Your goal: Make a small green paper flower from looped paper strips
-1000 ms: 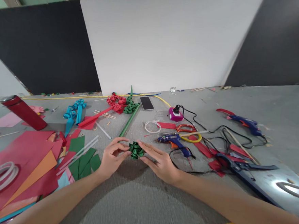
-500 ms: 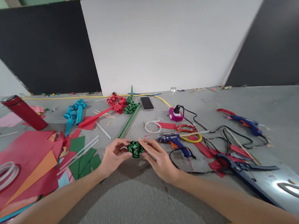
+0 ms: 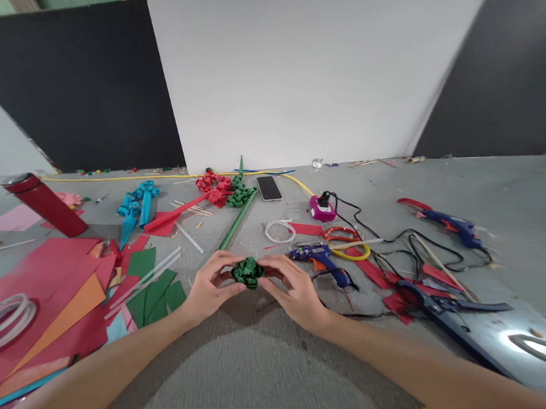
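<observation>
Between my two hands is a dark green folded-paper ornament (image 3: 247, 272), round and made of looped strips. My left hand (image 3: 209, 285) pinches its left side with thumb and fingers. On the opposite side, my right hand (image 3: 295, 293) grips it the same way. Just beyond the hands lies a green paper stick (image 3: 237, 224), leading to a green folded-paper piece (image 3: 241, 193). A red paper wreath (image 3: 214, 187) with a red rolled handle touches that piece. Close to my right hand rests a blue glue gun (image 3: 320, 259).
Red sheets (image 3: 57, 276), green paper pieces (image 3: 152, 292) and a red flask (image 3: 46, 204) lie left. A phone (image 3: 269, 188) and purple power adapter (image 3: 322, 208) sit farther back. Right are a second glue gun (image 3: 453, 226), black cables, scissors (image 3: 345, 236) and a dark blue long-handled tool (image 3: 452, 323).
The green ornament has turned slightly between my fingers. My right fingers have drawn back from its top to its right side; both hands stay in nearly the same place.
</observation>
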Demonstrator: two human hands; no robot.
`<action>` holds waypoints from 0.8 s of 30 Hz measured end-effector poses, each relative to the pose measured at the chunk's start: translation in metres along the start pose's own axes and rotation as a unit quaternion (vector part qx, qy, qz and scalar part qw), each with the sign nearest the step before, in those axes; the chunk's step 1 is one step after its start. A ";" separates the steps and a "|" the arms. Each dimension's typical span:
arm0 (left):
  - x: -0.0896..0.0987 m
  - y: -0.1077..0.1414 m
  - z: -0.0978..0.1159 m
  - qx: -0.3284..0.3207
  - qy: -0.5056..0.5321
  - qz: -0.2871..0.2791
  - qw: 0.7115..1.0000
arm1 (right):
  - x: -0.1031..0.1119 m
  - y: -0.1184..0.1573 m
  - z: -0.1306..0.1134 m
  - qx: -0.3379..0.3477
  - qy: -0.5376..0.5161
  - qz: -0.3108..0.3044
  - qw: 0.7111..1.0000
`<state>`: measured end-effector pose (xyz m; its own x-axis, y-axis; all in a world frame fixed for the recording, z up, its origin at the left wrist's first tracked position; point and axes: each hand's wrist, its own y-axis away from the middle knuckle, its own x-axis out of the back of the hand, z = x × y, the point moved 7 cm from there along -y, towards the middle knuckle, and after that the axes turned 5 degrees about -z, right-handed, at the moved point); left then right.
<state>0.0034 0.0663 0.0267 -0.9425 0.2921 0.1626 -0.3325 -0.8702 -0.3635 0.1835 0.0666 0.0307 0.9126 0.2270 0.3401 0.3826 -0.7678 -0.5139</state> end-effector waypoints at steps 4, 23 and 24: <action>-0.001 0.000 0.002 -0.006 0.002 0.000 1.000 | 0.001 0.001 -0.004 0.023 0.017 0.004 1.000; -0.008 0.005 0.004 -0.006 -0.082 -0.043 0.996 | 0.001 0.000 -0.015 0.065 0.067 0.000 0.996; -0.008 0.005 0.004 -0.007 -0.079 -0.041 0.996 | 0.000 0.000 -0.014 0.058 0.056 -0.004 0.997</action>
<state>0.0095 0.0581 0.0269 -0.8948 0.2954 0.3347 -0.4101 -0.8401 -0.3551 0.1818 0.0584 0.0419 0.8902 0.1594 0.4268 0.4095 -0.6909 -0.5959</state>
